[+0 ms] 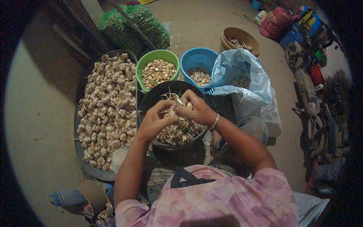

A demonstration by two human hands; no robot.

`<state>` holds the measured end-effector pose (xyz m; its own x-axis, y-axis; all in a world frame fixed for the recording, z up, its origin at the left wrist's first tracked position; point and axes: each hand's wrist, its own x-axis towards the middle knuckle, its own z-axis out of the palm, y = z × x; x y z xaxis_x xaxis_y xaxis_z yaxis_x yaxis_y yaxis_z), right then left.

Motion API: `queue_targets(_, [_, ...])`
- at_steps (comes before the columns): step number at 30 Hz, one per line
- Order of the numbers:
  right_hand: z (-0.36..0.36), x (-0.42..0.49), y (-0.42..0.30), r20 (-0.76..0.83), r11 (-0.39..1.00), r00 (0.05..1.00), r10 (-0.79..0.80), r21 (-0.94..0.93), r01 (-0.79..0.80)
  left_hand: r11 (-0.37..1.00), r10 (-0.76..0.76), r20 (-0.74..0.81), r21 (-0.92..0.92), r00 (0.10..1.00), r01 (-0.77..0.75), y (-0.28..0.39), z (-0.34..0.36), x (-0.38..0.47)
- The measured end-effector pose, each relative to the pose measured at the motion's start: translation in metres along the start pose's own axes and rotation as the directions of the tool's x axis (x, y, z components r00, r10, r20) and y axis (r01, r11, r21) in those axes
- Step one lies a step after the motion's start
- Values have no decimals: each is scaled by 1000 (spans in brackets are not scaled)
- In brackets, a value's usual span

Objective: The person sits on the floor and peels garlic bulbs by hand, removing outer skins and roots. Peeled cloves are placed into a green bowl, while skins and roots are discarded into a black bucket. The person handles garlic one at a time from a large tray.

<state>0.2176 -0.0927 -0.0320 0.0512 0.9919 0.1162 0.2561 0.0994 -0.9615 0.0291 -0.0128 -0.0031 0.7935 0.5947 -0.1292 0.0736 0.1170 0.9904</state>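
Observation:
Above a dark round tub point(204, 133) of garlic skins and stalks point(178, 132), my two hands meet. My left hand point(157, 120) has its fingers closed around a garlic bulb point(172, 110). My right hand point(198, 110), with a bracelet at the wrist, pinches pale garlic pieces point(189, 106) against it; a small whitish blade-like thing point(178, 100) shows between its fingers, too blurred to name. To the left, whole garlic bulbs point(109, 105) fill a long dark tray. Beyond the tub, a green basin point(138, 71) and a blue basin point(185, 61) hold separated cloves.
An open plastic sack point(258, 82) with small cloves stands right of the blue basin. Behind it sits a tan round container point(225, 42) with scraps. A green mesh sack point(136, 28) stands at the back left. Motorcycles point(312, 119) and a red bundle point(275, 24) are at the right.

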Motion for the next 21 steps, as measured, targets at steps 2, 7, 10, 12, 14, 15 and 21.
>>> queue_targets(2, [1, -2, 4, -27, 996, 999, 18, 91, -15, 1000, 12, -35, 1, 999, -12, 5, 1, 0])
queue_targets(7, [-2, 3, 1, -201, 970, 961, 188, 192, -150, 997, 60, -127, 51, 990, -54, 2, 3, 1])
queue_targets(10, [-37, 48, 3, -411, 999, 911, 11, -43, -31, 987, 150, -264, 96, 953, -129, -3, 0, 2])
queue_targets(12, [-77, 73, 28, -464, 932, 882, -79, -349, -100, 882, 362, -256, 405, 896, -241, -4, 1, 9])
queue_targets(14, [-106, 85, 78, -442, 651, 855, -271, -739, -175, 781, 471, -216, 553, 855, -290, -3, 6, 20])
queue_targets(15, [-109, 87, 73, -458, 740, 848, -265, -661, -126, 725, 532, -202, 611, 823, -319, -1, 4, 21])
queue_targets(21, [-48, 41, 3, -323, 986, 931, 167, 51, -159, 723, 538, -243, 626, 807, -293, 10, 7, 9])
